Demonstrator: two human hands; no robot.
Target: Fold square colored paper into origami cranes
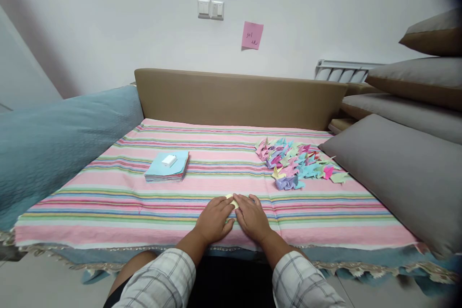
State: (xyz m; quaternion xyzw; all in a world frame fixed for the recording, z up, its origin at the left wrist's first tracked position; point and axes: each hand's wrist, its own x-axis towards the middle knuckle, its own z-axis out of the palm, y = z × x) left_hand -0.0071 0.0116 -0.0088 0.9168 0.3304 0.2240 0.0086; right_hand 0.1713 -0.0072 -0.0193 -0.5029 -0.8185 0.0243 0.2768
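My left hand [215, 220] and my right hand [252, 217] lie side by side on the striped cloth [108, 202] near its front edge. Between their fingertips shows a small pale yellow piece of paper [233, 200], mostly hidden under the fingers. Both hands press on it with fingers curled together. A stack of coloured paper squares [162, 171], light blue on top, lies to the left of the hands, with a small white object [169, 160] on it. A pile of several folded paper figures [296, 162] in pink, blue, green and purple lies to the right.
A blue blanket [54, 144] rises along the left. Grey cushions [404, 173] lie stacked on the right. A brown padded backrest [234, 98] runs behind the cloth. A pink note [252, 35] and switches [211, 9] are on the wall.
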